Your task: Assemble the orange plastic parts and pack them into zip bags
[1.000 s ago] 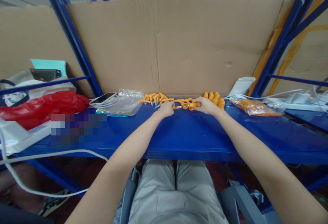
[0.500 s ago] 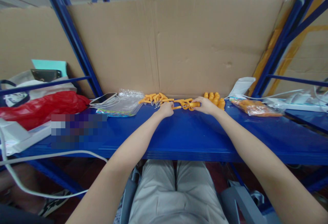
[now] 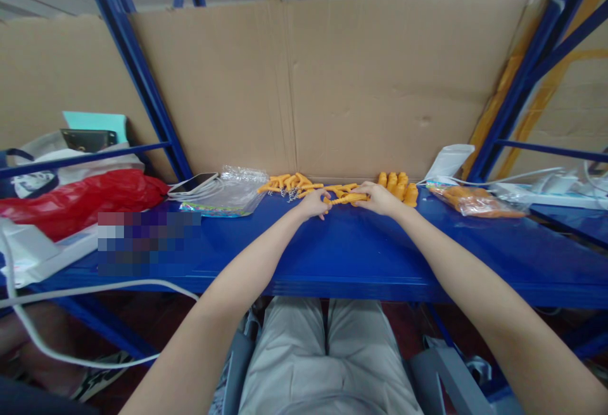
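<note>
My left hand (image 3: 313, 204) closes its fingers on the left end of a thin orange twisted piece (image 3: 344, 199), held just above the table. On the right, my right hand (image 3: 380, 199) grips the thicker end of that orange piece, its fingertips partly hiding it. Behind my left hand lies a pile of orange pieces with small metal chains (image 3: 289, 185). More loose orange parts (image 3: 339, 188) lie behind the held piece. Close beyond my right hand are several knobbly orange pieces (image 3: 398, 185) side by side.
A clear plastic bag (image 3: 237, 193) and a phone (image 3: 199, 182) lie left on the blue table (image 3: 351, 250). A bag of orange parts (image 3: 468, 201) is at right. Cardboard (image 3: 361, 85) stands behind. A red bag (image 3: 95, 199) and white cable (image 3: 95, 288) are at far left.
My left hand has turned and shifted slightly right along the orange piece, its fingers now less tucked in. The rings seen near my right hand no longer show clearly.
</note>
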`<action>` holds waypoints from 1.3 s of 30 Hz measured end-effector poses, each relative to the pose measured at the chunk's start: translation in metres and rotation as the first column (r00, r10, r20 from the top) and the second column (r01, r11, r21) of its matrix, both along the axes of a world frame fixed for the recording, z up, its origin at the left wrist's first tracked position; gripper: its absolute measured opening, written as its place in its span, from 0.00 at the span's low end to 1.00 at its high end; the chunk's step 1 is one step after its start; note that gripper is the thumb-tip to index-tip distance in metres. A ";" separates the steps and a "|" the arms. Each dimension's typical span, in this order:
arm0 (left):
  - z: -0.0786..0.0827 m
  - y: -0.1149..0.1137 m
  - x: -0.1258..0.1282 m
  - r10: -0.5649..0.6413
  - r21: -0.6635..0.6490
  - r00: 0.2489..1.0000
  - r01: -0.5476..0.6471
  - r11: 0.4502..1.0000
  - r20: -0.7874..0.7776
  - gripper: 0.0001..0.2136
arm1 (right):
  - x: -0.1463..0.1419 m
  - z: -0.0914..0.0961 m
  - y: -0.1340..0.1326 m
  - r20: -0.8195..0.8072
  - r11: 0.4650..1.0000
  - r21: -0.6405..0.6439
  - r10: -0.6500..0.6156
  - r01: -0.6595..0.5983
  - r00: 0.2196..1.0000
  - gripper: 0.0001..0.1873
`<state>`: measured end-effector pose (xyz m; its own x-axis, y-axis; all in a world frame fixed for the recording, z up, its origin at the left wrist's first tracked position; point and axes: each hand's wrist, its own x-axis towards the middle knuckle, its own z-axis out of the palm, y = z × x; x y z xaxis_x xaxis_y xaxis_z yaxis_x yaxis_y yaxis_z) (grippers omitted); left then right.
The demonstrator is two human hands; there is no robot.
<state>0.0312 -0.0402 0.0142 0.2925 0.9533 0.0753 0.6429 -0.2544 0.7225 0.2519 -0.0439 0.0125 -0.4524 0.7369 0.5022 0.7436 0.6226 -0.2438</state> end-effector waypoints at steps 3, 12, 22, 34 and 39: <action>0.002 0.000 -0.002 0.003 -0.061 0.998 0.001 0.998 0.059 0.14 | 0.001 -0.003 0.003 -0.010 1.000 0.019 0.021 -0.021 1.000 0.18; 0.005 -0.003 -0.005 0.004 -0.030 1.000 -0.005 1.000 -0.027 0.17 | 0.005 -0.008 0.011 -0.026 0.991 0.075 0.108 -0.106 0.994 0.18; -0.005 0.012 -0.002 0.038 0.443 0.994 0.013 0.897 -0.105 0.05 | 0.008 -0.009 0.013 -0.042 0.993 0.080 0.088 -0.085 0.995 0.20; 0.002 0.003 -0.004 0.071 0.246 0.990 -0.040 0.968 -0.119 0.12 | 0.002 -0.007 0.009 -0.014 0.993 0.076 0.091 -0.089 0.996 0.20; 0.002 0.001 -0.007 0.141 0.501 0.953 0.013 0.866 -0.269 0.13 | 0.001 -0.006 0.007 -0.019 0.993 0.071 0.097 -0.096 0.995 0.18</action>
<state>0.0243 -0.0389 0.0163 0.3143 0.8302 0.4605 0.8283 -0.4768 0.2943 0.2531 -0.0372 0.0067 -0.5080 0.6531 0.5615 0.6739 0.7074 -0.2132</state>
